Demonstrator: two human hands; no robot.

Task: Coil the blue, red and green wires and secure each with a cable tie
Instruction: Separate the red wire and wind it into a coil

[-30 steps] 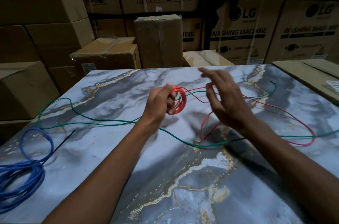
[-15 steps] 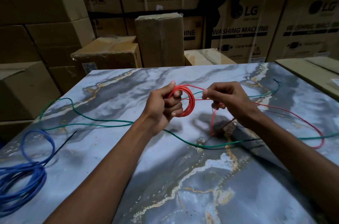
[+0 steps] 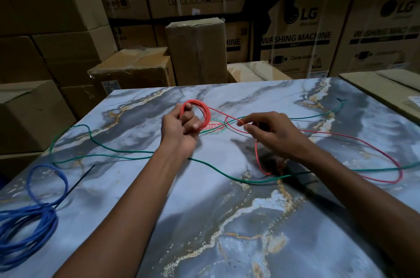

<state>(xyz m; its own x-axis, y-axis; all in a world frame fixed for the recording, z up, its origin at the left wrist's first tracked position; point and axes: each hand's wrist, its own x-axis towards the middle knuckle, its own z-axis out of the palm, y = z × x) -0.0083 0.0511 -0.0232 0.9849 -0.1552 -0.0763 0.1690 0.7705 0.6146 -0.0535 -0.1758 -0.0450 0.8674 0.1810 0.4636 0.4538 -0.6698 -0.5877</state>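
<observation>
Marble-patterned tabletop [image 3: 227, 221]: smooth, semi-glossy slab, grey-blue with white and gold veining; soft reflections show on it. Red wire [image 3: 205, 110], above the tabletop's centre: smooth plastic-looking insulation, faint sheen. Green wire [image 3: 127, 152], lying across the tabletop: thin, smooth sheathing of like kind. Blue wire [image 3: 29, 230], at the tabletop's left edge: matt, smooth sheathing. Black cable tie [image 3: 78, 178], beside the blue wire: slim, dark plastic-looking strip. Cardboard boxes [image 3: 197, 50], behind the tabletop: matt brown corrugated board, some bound with pale strapping.
</observation>
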